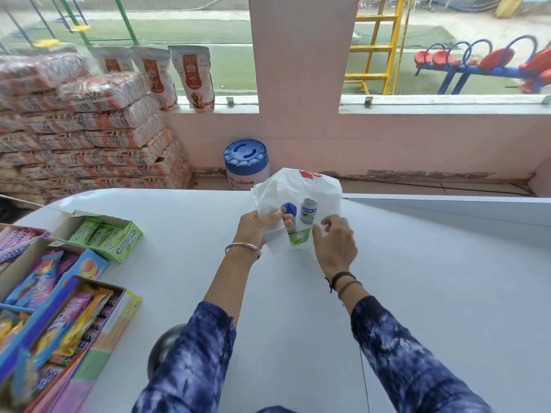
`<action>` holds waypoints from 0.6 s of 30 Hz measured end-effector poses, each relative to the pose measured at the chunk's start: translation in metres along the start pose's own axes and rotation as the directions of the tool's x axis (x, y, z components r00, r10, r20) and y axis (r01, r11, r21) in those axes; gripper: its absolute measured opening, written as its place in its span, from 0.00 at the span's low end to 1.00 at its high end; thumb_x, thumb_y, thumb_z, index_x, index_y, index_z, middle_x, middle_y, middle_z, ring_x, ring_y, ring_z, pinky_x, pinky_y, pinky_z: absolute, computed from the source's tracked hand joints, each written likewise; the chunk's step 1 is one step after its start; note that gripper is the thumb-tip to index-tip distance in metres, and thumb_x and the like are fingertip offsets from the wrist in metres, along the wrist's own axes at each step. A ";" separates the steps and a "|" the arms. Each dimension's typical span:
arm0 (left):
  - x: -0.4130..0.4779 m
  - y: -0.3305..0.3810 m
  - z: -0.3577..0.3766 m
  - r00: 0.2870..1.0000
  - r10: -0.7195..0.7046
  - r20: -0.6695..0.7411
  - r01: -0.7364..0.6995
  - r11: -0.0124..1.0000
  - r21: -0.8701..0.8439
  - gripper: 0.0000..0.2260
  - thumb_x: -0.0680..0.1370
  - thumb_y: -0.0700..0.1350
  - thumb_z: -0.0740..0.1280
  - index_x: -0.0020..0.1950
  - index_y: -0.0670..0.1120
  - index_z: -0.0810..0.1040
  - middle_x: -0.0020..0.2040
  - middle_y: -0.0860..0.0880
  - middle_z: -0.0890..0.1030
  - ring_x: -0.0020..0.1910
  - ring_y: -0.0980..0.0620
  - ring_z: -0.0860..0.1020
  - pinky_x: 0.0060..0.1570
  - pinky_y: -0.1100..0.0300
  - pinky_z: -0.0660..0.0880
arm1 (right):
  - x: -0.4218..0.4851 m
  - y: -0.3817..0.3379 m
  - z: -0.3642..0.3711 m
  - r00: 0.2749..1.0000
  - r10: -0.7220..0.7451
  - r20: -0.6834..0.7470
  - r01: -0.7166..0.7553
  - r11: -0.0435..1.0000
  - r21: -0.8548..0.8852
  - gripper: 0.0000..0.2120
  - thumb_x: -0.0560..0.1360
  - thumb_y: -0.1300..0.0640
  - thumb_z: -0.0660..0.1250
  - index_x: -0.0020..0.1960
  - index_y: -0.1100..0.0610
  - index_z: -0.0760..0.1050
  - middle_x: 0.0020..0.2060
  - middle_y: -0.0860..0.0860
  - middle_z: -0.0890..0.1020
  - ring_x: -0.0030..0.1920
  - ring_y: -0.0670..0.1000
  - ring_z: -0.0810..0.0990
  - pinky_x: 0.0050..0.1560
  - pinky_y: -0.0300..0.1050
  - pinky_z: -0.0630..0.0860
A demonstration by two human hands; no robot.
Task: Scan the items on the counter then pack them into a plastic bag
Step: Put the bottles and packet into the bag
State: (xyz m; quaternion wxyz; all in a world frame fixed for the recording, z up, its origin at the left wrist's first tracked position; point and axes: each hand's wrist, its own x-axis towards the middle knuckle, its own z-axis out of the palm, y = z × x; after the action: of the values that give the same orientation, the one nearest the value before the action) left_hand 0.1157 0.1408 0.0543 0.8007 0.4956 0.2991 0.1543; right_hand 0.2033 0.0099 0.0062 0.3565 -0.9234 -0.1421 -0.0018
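A: Smooth white surface (pixel 417 278); what sits near its far edge?
B: Thin, crinkled white plastic bag (pixel 298 186), showing a blue-capped bottle (pixel 288 210), white jar (pixel 308 210), green sachet (pixel 299 237).
A: Hands?
B: Left hand (pixel 258 226) pinches the bag's rim; right hand (pixel 335 242), fingers loosely curled, touches its side.
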 end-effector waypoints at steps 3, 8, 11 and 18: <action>-0.001 -0.001 0.000 1.000 -0.001 0.000 0.001 1.000 0.003 0.02 0.73 0.37 0.68 0.44 0.41 0.81 0.33 0.48 0.86 0.33 0.53 0.84 0.31 0.64 0.79 | 0.008 0.010 0.001 1.000 -0.001 0.004 0.002 0.975 -0.222 0.28 0.65 0.46 0.73 0.59 0.57 0.68 0.54 0.57 0.71 0.53 0.59 0.72 0.48 0.51 0.72; -0.002 -0.001 0.002 1.000 -0.003 0.010 0.003 1.000 0.007 0.02 0.73 0.37 0.68 0.43 0.41 0.81 0.33 0.47 0.86 0.32 0.52 0.84 0.31 0.63 0.80 | 0.030 0.006 -0.007 0.953 0.276 -0.127 -0.268 0.961 0.073 0.28 0.68 0.49 0.72 0.60 0.60 0.65 0.59 0.59 0.71 0.58 0.62 0.71 0.55 0.55 0.68; -0.001 0.002 0.000 1.000 0.015 -0.011 -0.014 0.996 0.088 0.03 0.74 0.39 0.69 0.43 0.44 0.82 0.34 0.49 0.87 0.32 0.53 0.84 0.29 0.64 0.79 | 0.044 -0.003 -0.022 0.938 0.305 -0.163 -0.268 0.939 0.218 0.12 0.75 0.50 0.64 0.51 0.59 0.76 0.53 0.58 0.78 0.55 0.61 0.74 0.53 0.53 0.69; -0.005 0.036 0.018 1.000 -0.001 0.020 -0.004 0.976 0.216 0.03 0.73 0.40 0.68 0.46 0.43 0.79 0.36 0.50 0.87 0.39 0.52 0.84 0.42 0.56 0.82 | 0.060 -0.038 -0.067 0.961 0.160 0.225 -0.265 0.761 0.592 0.14 0.77 0.57 0.60 0.43 0.69 0.74 0.45 0.70 0.81 0.37 0.59 0.78 0.40 0.52 0.71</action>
State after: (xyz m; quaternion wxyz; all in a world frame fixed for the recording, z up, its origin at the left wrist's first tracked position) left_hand 0.1252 0.1419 0.0942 0.7448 0.5815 0.3059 0.1166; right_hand 0.2580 0.0077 0.0876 0.6236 -0.7631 -0.0572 0.1596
